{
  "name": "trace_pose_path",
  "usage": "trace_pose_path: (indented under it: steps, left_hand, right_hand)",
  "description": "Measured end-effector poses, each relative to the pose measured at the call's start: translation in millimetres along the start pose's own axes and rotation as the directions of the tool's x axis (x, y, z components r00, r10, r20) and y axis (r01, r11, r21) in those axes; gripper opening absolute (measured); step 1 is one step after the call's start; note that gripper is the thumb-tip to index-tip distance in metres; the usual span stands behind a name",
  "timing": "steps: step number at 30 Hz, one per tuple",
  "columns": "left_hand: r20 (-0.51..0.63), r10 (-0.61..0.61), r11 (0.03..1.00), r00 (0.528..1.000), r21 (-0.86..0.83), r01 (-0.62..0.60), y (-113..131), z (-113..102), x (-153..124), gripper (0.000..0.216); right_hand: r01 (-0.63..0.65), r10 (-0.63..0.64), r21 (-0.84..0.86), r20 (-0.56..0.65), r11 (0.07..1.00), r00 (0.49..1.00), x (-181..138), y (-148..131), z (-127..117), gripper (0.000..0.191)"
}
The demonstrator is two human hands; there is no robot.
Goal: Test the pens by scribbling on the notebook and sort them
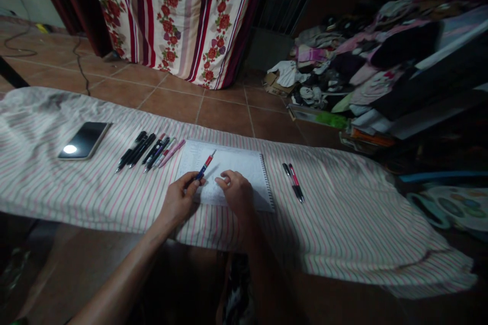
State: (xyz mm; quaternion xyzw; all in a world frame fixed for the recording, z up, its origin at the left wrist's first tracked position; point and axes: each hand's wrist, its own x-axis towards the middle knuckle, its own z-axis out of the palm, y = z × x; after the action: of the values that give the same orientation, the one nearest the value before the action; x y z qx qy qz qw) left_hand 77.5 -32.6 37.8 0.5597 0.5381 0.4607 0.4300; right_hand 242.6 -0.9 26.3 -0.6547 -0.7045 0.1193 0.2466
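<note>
A red and blue pen [206,165] is held by its blue end in my left hand [183,195], its tip pointing up and to the right. Below it lies a spiral notebook [247,162], turned to a page with faint writing on its left part. My right hand [237,190] hovers over or rests on the notebook's lower middle, I cannot tell which. Its fingers are loosely curled, a small gap shows between thumb and forefinger, and nothing is seen in them. Left of the notebook, several pens [147,150] lie side by side, a pink pen [172,153] nearest.
To the right of the notebook lie a black pen [292,183] and a red and black pen [296,183]. A phone [84,139] sits at the left on the striped cloth [354,203]. Beyond are a flowered curtain [183,15] and heaped clothes [343,61].
</note>
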Motion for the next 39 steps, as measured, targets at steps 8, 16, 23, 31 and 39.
trace_pose_path:
  steps: [8,16,23,31,39]
  left_hand:
    - [0.012,-0.002,1.0,1.0,-0.027,0.002,3.4,-5.2,-0.1,0.026]
    - [0.047,-0.029,0.999,0.998,0.013,0.029,5.0,-0.8,-3.9,0.026]
    - [0.138,-0.009,0.996,0.99,0.084,-0.003,-0.1,11.9,-7.7,0.025]
    - [0.191,-0.01,0.988,0.982,0.152,-0.019,1.5,22.7,-10.2,0.027]
    - [0.188,0.022,0.977,0.982,0.203,-0.061,-0.7,25.1,-9.4,0.028]
  right_hand:
    - [0.001,-0.003,0.02,0.075,1.0,0.997,-6.5,-15.4,-0.9,0.01]
    - [-0.212,0.328,0.821,0.032,0.53,0.944,7.6,-8.0,-23.7,0.022]
    - [-0.141,0.388,0.985,0.093,0.098,0.917,8.8,-15.8,-50.8,0.031]
    - [-0.195,0.426,0.977,0.142,0.084,0.894,7.6,-7.1,-50.2,0.028]
    - [-0.247,0.409,0.962,0.181,0.114,0.894,6.2,-7.2,-52.4,0.029]
